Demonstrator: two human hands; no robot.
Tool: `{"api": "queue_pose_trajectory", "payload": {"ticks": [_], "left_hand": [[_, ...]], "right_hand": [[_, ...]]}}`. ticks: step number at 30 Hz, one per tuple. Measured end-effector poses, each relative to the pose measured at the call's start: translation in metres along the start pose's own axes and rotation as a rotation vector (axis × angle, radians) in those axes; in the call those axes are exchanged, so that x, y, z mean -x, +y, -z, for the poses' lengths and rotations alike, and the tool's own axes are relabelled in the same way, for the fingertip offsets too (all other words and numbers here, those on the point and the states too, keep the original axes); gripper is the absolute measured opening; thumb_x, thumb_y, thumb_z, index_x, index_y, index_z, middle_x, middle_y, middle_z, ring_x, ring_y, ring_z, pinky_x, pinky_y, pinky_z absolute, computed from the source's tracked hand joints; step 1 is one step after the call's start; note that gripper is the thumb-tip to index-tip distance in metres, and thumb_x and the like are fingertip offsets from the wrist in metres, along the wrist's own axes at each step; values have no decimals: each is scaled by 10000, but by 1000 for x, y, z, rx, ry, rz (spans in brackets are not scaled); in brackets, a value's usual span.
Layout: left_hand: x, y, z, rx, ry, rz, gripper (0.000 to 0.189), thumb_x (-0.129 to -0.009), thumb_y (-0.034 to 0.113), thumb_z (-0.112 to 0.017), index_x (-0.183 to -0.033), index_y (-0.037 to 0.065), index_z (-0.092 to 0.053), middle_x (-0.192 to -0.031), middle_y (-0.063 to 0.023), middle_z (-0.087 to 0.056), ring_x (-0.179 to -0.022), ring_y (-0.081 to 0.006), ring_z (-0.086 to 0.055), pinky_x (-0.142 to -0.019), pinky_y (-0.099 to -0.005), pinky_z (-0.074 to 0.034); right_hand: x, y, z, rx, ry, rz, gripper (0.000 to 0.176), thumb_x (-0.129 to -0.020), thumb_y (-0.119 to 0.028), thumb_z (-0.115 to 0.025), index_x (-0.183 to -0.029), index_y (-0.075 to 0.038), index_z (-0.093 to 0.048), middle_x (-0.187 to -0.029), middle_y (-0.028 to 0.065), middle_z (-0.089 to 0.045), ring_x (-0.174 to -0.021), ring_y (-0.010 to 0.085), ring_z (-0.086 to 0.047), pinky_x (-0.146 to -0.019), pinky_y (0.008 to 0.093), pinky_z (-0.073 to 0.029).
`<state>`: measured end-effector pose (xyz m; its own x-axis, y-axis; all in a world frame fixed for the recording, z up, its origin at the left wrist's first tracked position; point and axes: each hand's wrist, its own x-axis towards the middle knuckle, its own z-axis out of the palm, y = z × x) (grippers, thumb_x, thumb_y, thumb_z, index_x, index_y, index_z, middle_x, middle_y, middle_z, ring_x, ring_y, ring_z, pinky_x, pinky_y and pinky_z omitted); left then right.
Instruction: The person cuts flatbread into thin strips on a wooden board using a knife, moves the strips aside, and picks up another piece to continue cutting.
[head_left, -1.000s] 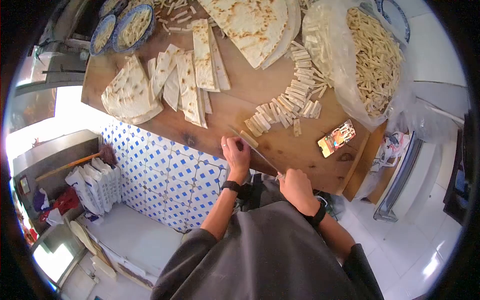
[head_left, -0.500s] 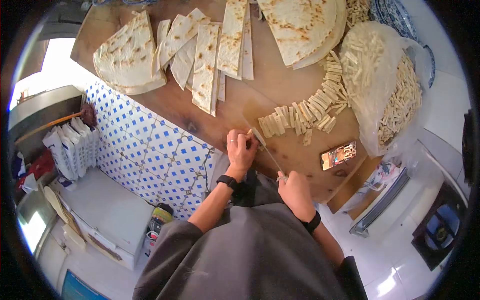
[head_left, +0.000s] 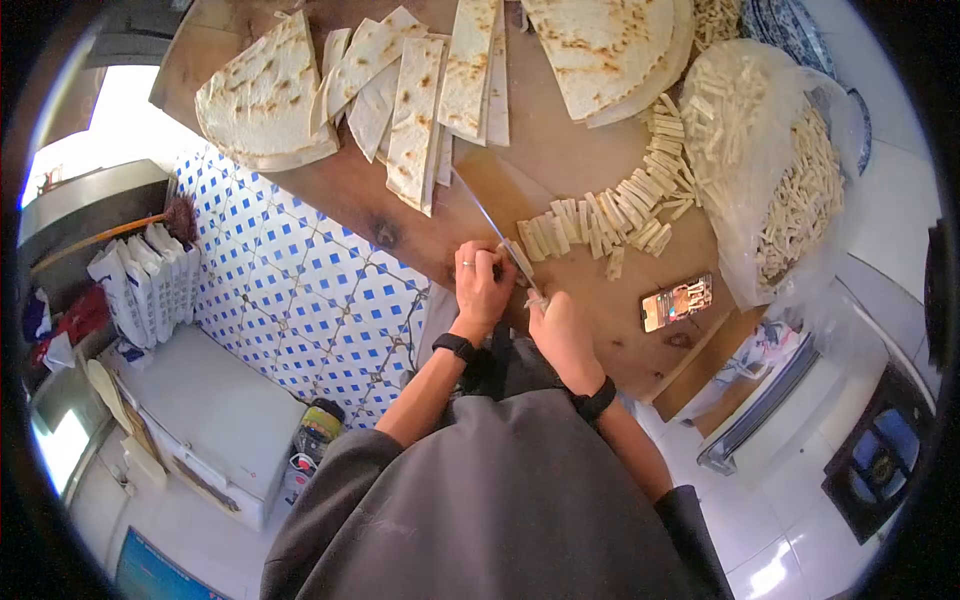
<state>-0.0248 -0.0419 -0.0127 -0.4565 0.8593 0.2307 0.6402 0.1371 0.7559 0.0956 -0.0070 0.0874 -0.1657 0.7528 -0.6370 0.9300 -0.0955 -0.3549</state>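
Observation:
My right hand [head_left: 565,340] is closed around the handle of a long knife [head_left: 478,205], whose blade points away to the upper left over the wooden board [head_left: 590,330]. Just left of the blade, my left hand [head_left: 482,285] has its fingers curled down over a small piece of flatbread, mostly hidden under them. A pale cut strip [head_left: 519,262] lies against the blade on its right. A curving row of short cut flatbread sticks [head_left: 600,220] runs from near the knife toward the upper right. Several long flatbread slabs [head_left: 412,125] lie beyond my left hand.
A large flatbread stack [head_left: 610,50] lies at the back, and a rounded flatbread piece [head_left: 262,105] at the far left. A plastic bag [head_left: 740,140] full of cut sticks sits on the right. The phone [head_left: 677,302] lies near the board's right edge.
The knife and my right hand have moved left and farther forward, bringing the blade close beside my left fingers. My left hand stays nearly in place; the view has shifted slightly.

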Motion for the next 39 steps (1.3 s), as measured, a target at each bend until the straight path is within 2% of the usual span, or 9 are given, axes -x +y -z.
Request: {"api": "queue_pose_trajectory", "payload": {"ticks": [9,14,26,28,30,33,36,37,39], "left_hand": [[3,-4,0,-20,6,4,189,-721,4,-657,-816,27,-494,-865,-162,-519,-829,-363,-521,-722,-442,-440],[5,-5,-2,-40,19,-47,146,-774,27,-639,-832,-1,-508,-855,-178,-510,-788,-368,-516,-692,-441,-432],[10,-6,1,-75,-79,-44,187,-790,34,-582,-923,-21,-462,-923,-264,-468,-876,-457,-450,-774,-525,-385],[13,-11,2,-156,-152,-14,223,-788,54,-606,-962,-23,-490,-958,-280,-477,-972,-490,-457,-841,-537,-395],[14,-4,4,-171,-201,146,369,-779,100,-648,-1083,-47,-502,-1137,-325,-483,-1210,-534,-375,-1019,-540,-344],[16,-11,0,-158,-135,52,512,-780,155,-683,-1158,-75,-425,-1270,-377,-398,-1207,-536,-376,-1018,-537,-336],[20,-21,-4,-104,-137,44,729,-724,216,-745,-1268,-89,-366,-1261,-316,-418,-1167,-492,-404,-987,-507,-355],[19,-19,-3,-104,-136,46,729,-724,216,-745,-1268,-89,-366,-1261,-316,-418,-1167,-492,-404,-987,-507,-355],[15,-14,-1,-185,-125,-44,460,-783,121,-676,-1103,-74,-410,-1195,-330,-442,-1107,-500,-439,-941,-518,-378]], "right_hand": [[52,79,7,2,-11,-39,493,-887,-371,-606,-646,60,-617,-660,296,-597,-645,481,-605,-567,536,-472],[54,52,8,41,98,-54,335,-837,-305,-642,-724,10,-653,-721,247,-637,-694,421,-647,-621,483,-532],[71,45,5,-43,129,36,263,-844,-257,-620,-770,-5,-636,-702,204,-645,-651,390,-657,-593,467,-540],[76,43,15,-33,91,40,254,-842,-249,-623,-767,-7,-635,-696,204,-644,-649,388,-659,-592,466,-540],[78,42,17,2,60,44,242,-838,-239,-630,-774,-6,-627,-693,206,-643,-649,384,-662,-590,465,-541],[78,41,15,10,70,64,239,-835,-236,-638,-803,-1,-614,-700,208,-645,-654,383,-664,-592,461,-542],[79,42,12,39,65,55,245,-837,-241,-643,-831,1,-601,-710,207,-649,-664,385,-665,-600,459,-544],[79,42,12,56,59,56,251,-839,-245,-643,-842,1,-596,-715,206,-651,-670,387,-666,-604,460,-544],[80,41,12,56,62,56,253,-843,-249,-640,-841,1,-597,-715,206,-651,-674,389,-666,-606,461,-545]]}}
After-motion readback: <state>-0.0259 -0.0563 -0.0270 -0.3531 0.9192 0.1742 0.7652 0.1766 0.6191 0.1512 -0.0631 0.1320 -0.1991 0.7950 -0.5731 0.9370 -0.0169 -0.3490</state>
